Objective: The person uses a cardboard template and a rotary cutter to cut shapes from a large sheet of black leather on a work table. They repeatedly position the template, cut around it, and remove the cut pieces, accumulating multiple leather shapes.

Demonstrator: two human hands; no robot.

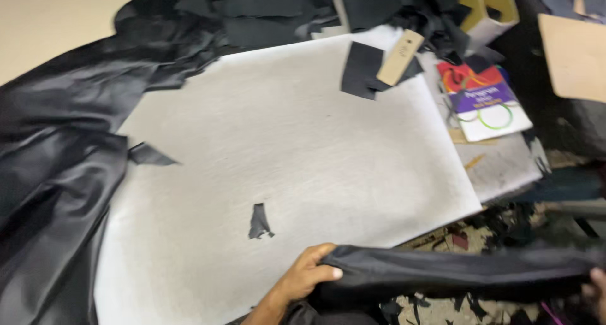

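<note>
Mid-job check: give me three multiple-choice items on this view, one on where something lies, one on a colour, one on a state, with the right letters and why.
1. Where does the small black scrap lie?
A. on the white board, just above the left hand
B. on the tan card
C. under the colourful packet

2. What colour is the rolled material held between the hands?
A. white
B. black
C. red

3. What is the left hand doing?
A. resting flat and open on the board
B. gripping one end of the rolled material
C. holding scissors

Answers: 1 A, the scrap sits on bare board close above the left hand. 2 B, the roll is dark black along its length. 3 B, its fingers wrap the roll's end; the right hand at the frame's edge meets the other end.
</note>
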